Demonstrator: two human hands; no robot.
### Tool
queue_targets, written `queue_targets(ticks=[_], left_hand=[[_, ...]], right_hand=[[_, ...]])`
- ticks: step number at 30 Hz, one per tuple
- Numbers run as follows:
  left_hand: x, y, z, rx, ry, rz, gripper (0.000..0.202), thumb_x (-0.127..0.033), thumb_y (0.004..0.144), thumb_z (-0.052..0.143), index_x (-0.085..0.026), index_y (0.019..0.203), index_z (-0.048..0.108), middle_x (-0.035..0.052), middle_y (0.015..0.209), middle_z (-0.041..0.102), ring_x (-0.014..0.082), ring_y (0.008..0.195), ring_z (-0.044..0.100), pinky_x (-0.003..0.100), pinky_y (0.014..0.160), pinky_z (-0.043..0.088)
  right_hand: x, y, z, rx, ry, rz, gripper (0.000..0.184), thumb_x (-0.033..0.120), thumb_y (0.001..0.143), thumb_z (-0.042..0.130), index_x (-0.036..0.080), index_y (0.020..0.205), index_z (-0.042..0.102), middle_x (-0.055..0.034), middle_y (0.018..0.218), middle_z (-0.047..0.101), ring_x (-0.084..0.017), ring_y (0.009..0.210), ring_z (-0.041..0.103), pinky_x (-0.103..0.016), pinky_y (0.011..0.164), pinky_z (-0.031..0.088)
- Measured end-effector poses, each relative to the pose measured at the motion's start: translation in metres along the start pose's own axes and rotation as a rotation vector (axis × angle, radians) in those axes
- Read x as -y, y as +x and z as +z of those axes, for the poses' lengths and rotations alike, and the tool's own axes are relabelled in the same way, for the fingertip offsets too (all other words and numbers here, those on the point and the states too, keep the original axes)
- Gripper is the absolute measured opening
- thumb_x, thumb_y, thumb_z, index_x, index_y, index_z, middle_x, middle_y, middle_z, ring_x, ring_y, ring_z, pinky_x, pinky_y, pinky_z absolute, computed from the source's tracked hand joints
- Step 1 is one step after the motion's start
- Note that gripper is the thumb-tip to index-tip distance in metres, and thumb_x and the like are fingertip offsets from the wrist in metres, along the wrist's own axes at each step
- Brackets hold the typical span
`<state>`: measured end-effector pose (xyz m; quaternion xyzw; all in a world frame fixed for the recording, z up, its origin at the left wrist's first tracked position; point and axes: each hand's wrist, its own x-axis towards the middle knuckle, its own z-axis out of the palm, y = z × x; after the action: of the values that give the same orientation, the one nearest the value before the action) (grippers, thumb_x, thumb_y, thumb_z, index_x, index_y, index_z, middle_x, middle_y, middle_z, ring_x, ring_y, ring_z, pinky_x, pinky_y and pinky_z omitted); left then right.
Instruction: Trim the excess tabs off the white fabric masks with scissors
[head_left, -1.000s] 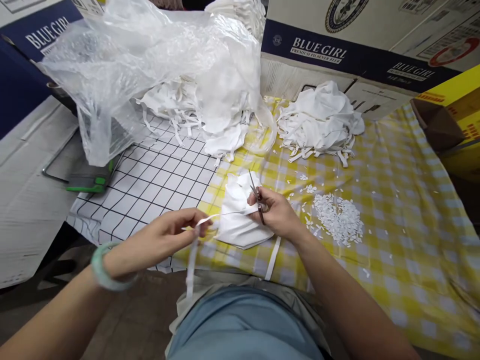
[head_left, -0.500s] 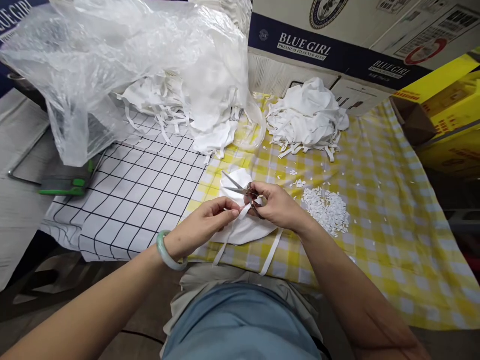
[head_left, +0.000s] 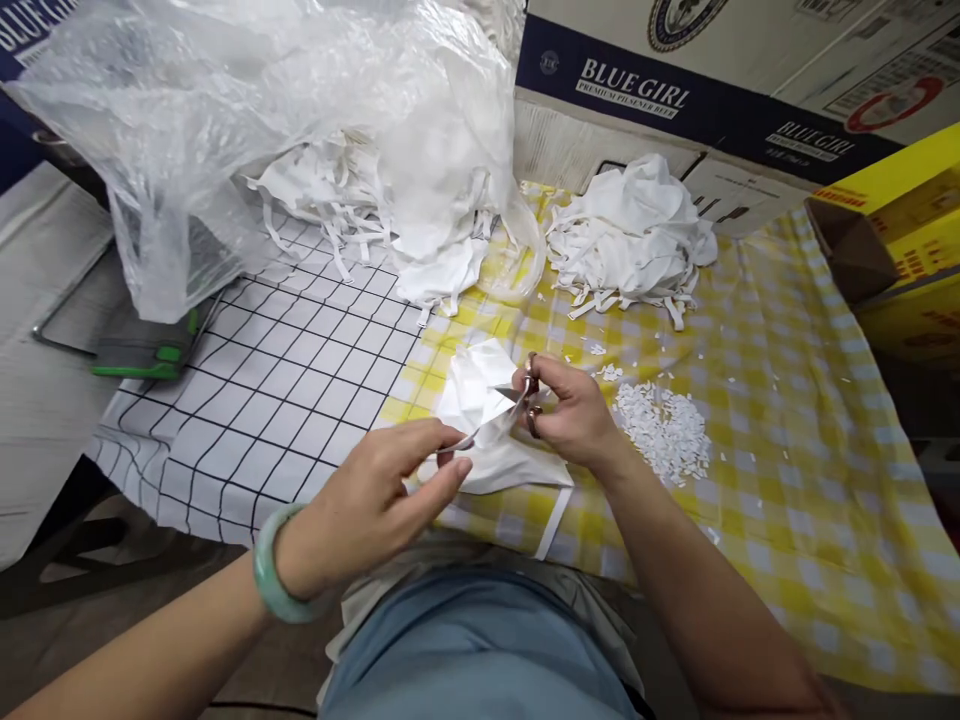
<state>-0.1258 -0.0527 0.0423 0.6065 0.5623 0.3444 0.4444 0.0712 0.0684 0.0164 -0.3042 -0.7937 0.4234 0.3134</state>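
My left hand (head_left: pixel 397 475) is closed, its thumb and fingertips pinching a narrow white strap (head_left: pixel 474 436) that stretches toward the scissors. My right hand (head_left: pixel 574 412) has its fingers in the handles of metal scissors (head_left: pixel 519 397), whose blades are parted beside the strap. Beneath both hands lies a white cloth piece (head_left: pixel 517 468), rumpled on the table. Another of its straps (head_left: pixel 553 522) hangs toward the table's front edge. To the right of my right hand is a heap of small white clippings (head_left: pixel 664 430).
A pile of white strapped cloth pieces (head_left: pixel 634 230) sits behind the clippings. At the back left, a clear plastic bag (head_left: pixel 187 130) covers more white pieces (head_left: pixel 442 265). Beer cartons (head_left: pixel 637 85) stand behind, yellow boxes (head_left: pixel 919 230) at the right, a green-edged dark object (head_left: pixel 142 350) at the left.
My left hand has moved left and down, drawing the strap out from the scissors. The scissors have shifted slightly right and turned. The cloth is more rumpled, and the view has shifted slightly.
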Motion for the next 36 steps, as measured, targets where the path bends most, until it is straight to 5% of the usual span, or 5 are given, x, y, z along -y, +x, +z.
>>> queue_targets(ticks=[7, 15, 19, 25, 36], left_hand=[[0.007, 0.007, 0.019, 0.132, -1.024, -0.366, 0.024, -0.037, 0.091, 0.057, -0.016, 0.095, 0.068, -0.0002, 0.073, 0.050, 0.0078, 0.057, 0.037, 0.023, 0.058, 0.036], [-0.011, 0.002, 0.009, -0.108, -0.146, 0.108, 0.024, -0.028, 0.097, 0.051, -0.018, 0.088, 0.071, 0.0068, 0.097, 0.054, 0.0188, 0.099, 0.052, 0.029, 0.087, 0.042], [-0.007, 0.016, 0.018, -0.149, -0.307, 0.181, 0.025, -0.025, 0.097, 0.050, -0.018, 0.083, 0.070, 0.0079, 0.104, 0.055, 0.0211, 0.109, 0.052, 0.032, 0.095, 0.043], [0.007, 0.027, 0.047, -0.171, -0.626, -0.031, 0.031, -0.033, 0.097, 0.051, -0.015, 0.077, 0.066, 0.0065, 0.107, 0.049, 0.0094, 0.066, 0.043, 0.025, 0.057, 0.040], [0.010, 0.032, 0.068, -0.100, -0.449, 0.016, 0.030, -0.025, 0.101, 0.041, -0.018, 0.075, 0.056, 0.0083, 0.115, 0.044, 0.0200, 0.106, 0.047, 0.025, 0.073, 0.046]], right_hand=[[0.011, 0.001, 0.031, -0.233, 0.081, -0.153, 0.020, 0.003, 0.068, 0.059, 0.022, 0.071, 0.053, 0.0035, 0.072, 0.053, -0.013, 0.069, 0.051, -0.026, 0.067, 0.041], [0.007, -0.013, 0.043, -0.099, 0.552, 0.355, 0.026, 0.032, 0.068, 0.079, 0.020, 0.076, 0.058, 0.0042, 0.067, 0.054, -0.010, 0.059, 0.047, -0.023, 0.057, 0.039], [0.012, -0.026, 0.059, 0.020, 0.704, 0.479, 0.041, 0.052, 0.067, 0.078, 0.019, 0.075, 0.055, 0.0043, 0.066, 0.051, -0.010, 0.060, 0.048, -0.025, 0.061, 0.043], [0.013, -0.049, 0.020, 0.064, 0.049, 0.370, 0.042, 0.057, 0.073, 0.073, 0.018, 0.081, 0.060, -0.0030, 0.083, 0.058, -0.018, 0.081, 0.052, -0.032, 0.076, 0.042], [0.011, -0.066, -0.001, 0.187, -0.290, 0.336, 0.047, 0.057, 0.070, 0.075, 0.019, 0.060, 0.050, 0.0014, 0.059, 0.053, -0.014, 0.061, 0.046, -0.029, 0.065, 0.031]])
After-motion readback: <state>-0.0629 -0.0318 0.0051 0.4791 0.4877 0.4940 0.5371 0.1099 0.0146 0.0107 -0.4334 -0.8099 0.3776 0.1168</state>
